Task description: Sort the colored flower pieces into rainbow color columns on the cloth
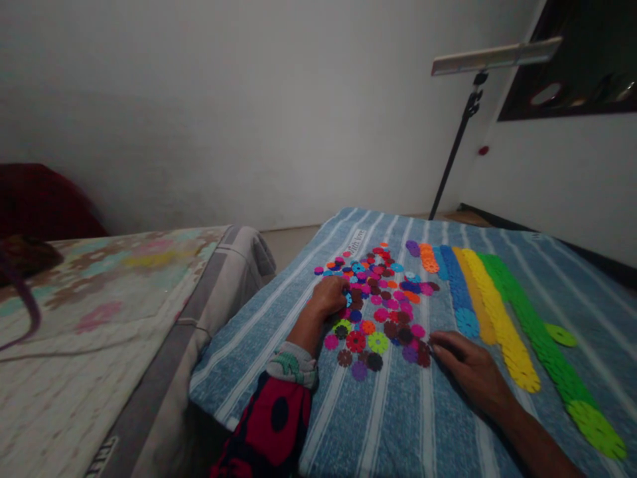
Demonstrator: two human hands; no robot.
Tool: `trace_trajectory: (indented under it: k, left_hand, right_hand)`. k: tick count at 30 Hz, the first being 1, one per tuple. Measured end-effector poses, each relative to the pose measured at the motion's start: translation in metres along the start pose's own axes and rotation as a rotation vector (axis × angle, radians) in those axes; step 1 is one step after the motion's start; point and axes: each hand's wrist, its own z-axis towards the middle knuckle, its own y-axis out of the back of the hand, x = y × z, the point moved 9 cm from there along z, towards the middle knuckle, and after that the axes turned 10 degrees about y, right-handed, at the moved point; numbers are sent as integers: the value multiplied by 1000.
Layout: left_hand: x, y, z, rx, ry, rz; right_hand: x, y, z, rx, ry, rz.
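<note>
Crimson and dark blue pattern the long fabric sleeve [279, 411] in the foreground, ending in a pale cuff with a green print, as a person's left arm reaches up and across a blue cloth with white stripes [249, 358]. The right forearm, bare, angles in from the lower right corner.

The two hands are well apart. The right hand [470, 368] lies low, palm down, thumb and fingertips stretched to the near right edge of a loose scatter of multicoloured, flower-shaped discs [355, 341]; whether it grips one cannot be told. The left hand [329, 295] is bent at the wrist, fingers curled down over the scatter's left side, its fingertips partly hidden and its hold unclear.

The discs, thin, scallop-edged and plastic-looking, spread between the hands in pink, red, brown, purple and blue. To their right, matching pieces overlap in ridged, scale-like rows: a long green row [552, 358] ending in lime, a yellow row [502, 318], an amber row [480, 299] and a blue row [455, 275]. A short orange row [428, 259] sits near their far ends.

At left lies a pale quilted floral cover [149, 292]. Behind, a black pole [456, 146] carries a slim white bar [497, 58] before a plain grey-white wall [279, 119].
</note>
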Motion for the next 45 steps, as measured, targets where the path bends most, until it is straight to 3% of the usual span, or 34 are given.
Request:
trace_trajectory:
  k: [8,13,16,20,27,35,41,45]
  left_hand:
    - [18,-6,14,-2,-4,-438]
    - [24,-2,9,38,78,-899]
    - [40,11,5,-67,163,-1107]
    - [70,23,0,-211,297,-1197]
    - [91,21,2,-211,339,-1021]
    - [103,10,9,-110,405,-513]
    - [96,13,2,-30,420,-252]
    - [89,14,1,-12,400,-219]
  right_hand:
    - [2,-1,1,9,37,-1]
    - [2,-1,-1,21,34,-23]
    - [3,1,-1,15,35,-32]
    - [1,1,-1,15,33,-37]
    - [-3,-1,-3,27,22,-25]
    - [-3,-1,-3,34,7,-12]
    - [-4,-1,-3,37,-1,-11]
    - [-5,-2,-3,42,1,-8]
